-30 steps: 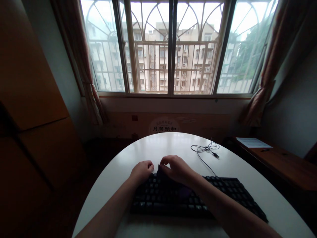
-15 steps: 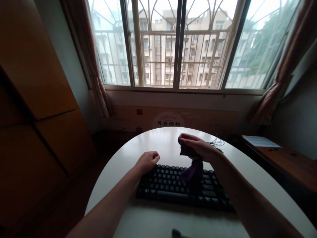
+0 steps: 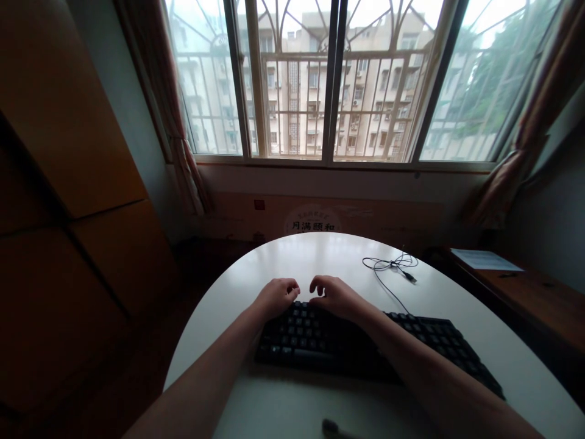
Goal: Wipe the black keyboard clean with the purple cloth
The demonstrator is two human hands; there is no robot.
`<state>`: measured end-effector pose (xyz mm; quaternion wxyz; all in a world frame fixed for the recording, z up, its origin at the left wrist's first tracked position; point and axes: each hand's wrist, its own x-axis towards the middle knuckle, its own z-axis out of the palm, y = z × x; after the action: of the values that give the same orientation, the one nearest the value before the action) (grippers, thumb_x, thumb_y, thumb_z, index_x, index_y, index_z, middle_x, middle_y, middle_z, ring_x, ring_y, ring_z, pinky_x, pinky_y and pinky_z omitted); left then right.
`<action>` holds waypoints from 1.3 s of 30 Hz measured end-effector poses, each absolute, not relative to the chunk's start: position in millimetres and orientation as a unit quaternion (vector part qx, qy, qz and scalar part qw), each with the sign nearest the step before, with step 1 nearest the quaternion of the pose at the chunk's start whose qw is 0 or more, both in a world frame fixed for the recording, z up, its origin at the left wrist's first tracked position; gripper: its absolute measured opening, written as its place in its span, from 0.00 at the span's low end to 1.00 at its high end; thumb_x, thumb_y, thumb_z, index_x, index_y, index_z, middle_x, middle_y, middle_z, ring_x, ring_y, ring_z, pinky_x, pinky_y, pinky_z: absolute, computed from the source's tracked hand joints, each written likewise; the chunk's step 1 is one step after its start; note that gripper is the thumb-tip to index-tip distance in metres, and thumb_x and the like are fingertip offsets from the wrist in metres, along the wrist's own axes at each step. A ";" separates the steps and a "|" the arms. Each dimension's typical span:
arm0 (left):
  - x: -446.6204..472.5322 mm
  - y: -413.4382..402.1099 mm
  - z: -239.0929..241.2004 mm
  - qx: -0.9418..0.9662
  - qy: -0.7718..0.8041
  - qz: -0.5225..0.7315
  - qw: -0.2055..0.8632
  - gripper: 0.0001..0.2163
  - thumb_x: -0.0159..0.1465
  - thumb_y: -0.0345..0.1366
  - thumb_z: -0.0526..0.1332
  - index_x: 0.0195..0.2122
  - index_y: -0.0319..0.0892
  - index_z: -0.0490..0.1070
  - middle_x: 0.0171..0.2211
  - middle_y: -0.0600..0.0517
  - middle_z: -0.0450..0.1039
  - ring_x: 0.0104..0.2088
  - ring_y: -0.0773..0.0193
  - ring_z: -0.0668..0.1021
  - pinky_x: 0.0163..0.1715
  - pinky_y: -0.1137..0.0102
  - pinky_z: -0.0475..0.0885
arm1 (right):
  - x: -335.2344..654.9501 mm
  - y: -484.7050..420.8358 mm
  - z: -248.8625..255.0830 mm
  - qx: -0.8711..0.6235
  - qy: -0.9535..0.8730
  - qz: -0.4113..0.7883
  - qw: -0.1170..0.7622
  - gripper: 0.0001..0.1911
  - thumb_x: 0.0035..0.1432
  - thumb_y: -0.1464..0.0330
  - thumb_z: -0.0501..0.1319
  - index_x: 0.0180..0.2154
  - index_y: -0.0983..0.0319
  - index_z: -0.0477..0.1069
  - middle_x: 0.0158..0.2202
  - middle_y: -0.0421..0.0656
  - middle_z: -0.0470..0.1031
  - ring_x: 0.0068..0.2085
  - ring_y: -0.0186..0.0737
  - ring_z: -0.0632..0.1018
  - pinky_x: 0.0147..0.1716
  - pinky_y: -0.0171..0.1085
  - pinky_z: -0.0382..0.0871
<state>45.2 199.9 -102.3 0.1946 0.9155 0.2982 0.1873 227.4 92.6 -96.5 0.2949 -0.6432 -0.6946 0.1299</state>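
Right hand (image 3: 337, 297), fingers parted, swung back beside curled left hand (image 3: 276, 298); grips unclear, work apparently back on black rectangular keyboard (image 3: 299, 329) beneath.

On the tan panel (image 3: 402, 214) beneath the window (image 3: 333, 91) stand the dark characters 月满颐和 (image 3: 313, 227); the arched lettering (image 3: 313, 215) above and legends on the keyboard (image 3: 299, 329) are illegible.

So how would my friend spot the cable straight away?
Find the white table in front of the window. Past the right half of the black keyboard lies the cable. Unlike the chunky keyboard, it's thin and looped, with a plug.
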 end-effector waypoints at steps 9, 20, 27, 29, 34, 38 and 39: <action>45.8 201.4 -103.7 0.913 0.306 0.184 0.196 0.11 0.62 0.40 0.56 0.35 0.43 0.78 0.29 0.51 0.77 0.30 0.62 0.76 0.30 0.71 0.65 | 232.5 91.3 -90.2 -0.621 -0.713 0.153 0.287 0.06 0.54 0.67 0.64 0.33 0.59 0.79 0.32 0.41 0.77 0.33 0.36 0.74 0.35 0.34 0.64; 46.0 198.1 -100.5 0.913 0.315 0.177 0.191 0.12 0.61 0.40 0.56 0.36 0.43 0.78 0.27 0.52 0.76 0.29 0.62 0.75 0.28 0.71 0.65 | 242.3 90.3 -82.5 -0.611 -0.694 0.250 0.288 0.11 0.51 0.64 0.63 0.34 0.61 0.81 0.30 0.42 0.80 0.30 0.37 0.76 0.31 0.33 0.65; 45.1 198.3 -100.7 0.915 0.311 0.177 0.186 0.12 0.62 0.40 0.56 0.36 0.44 0.78 0.29 0.52 0.77 0.30 0.62 0.75 0.30 0.71 0.65 | 244.2 92.1 -74.0 -0.591 -0.653 0.312 0.357 0.12 0.53 0.63 0.62 0.35 0.65 0.79 0.33 0.44 0.79 0.33 0.37 0.76 0.33 0.33 0.66; 44.8 197.9 -98.9 0.917 0.307 0.178 0.182 0.12 0.62 0.39 0.56 0.35 0.43 0.78 0.29 0.51 0.77 0.30 0.62 0.75 0.31 0.71 0.65 | 244.6 94.2 -75.7 -0.587 -0.636 0.340 0.367 0.14 0.53 0.63 0.63 0.36 0.65 0.78 0.32 0.44 0.79 0.32 0.36 0.75 0.32 0.32 0.66; 46.4 194.7 -91.2 0.911 0.273 0.234 0.200 0.15 0.65 0.41 0.53 0.33 0.42 0.77 0.29 0.51 0.77 0.30 0.63 0.75 0.32 0.70 0.65 | 247.4 101.5 -85.1 -0.602 -0.599 0.335 0.409 0.15 0.53 0.60 0.64 0.36 0.67 0.76 0.28 0.44 0.77 0.28 0.33 0.72 0.27 0.31 0.63; 52.1 186.6 -85.8 0.884 0.237 0.277 0.293 0.15 0.64 0.45 0.56 0.37 0.40 0.77 0.31 0.50 0.78 0.30 0.63 0.75 0.33 0.70 0.68 | 250.2 105.4 -90.9 -0.588 -0.589 0.347 0.432 0.18 0.53 0.57 0.64 0.37 0.67 0.75 0.27 0.43 0.76 0.27 0.34 0.73 0.27 0.32 0.64; 53.7 184.0 -84.8 0.876 0.228 0.280 0.319 0.15 0.63 0.45 0.58 0.38 0.40 0.77 0.32 0.50 0.78 0.31 0.63 0.75 0.33 0.70 0.69 | 250.3 105.7 -91.7 -0.582 -0.590 0.353 0.435 0.18 0.53 0.57 0.64 0.37 0.66 0.75 0.27 0.43 0.76 0.28 0.34 0.73 0.27 0.32 0.64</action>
<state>53.7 184.0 -84.8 0.3190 0.8763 0.2281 0.2798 250.3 105.7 -91.7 0.4352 -0.5819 -0.5896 0.3526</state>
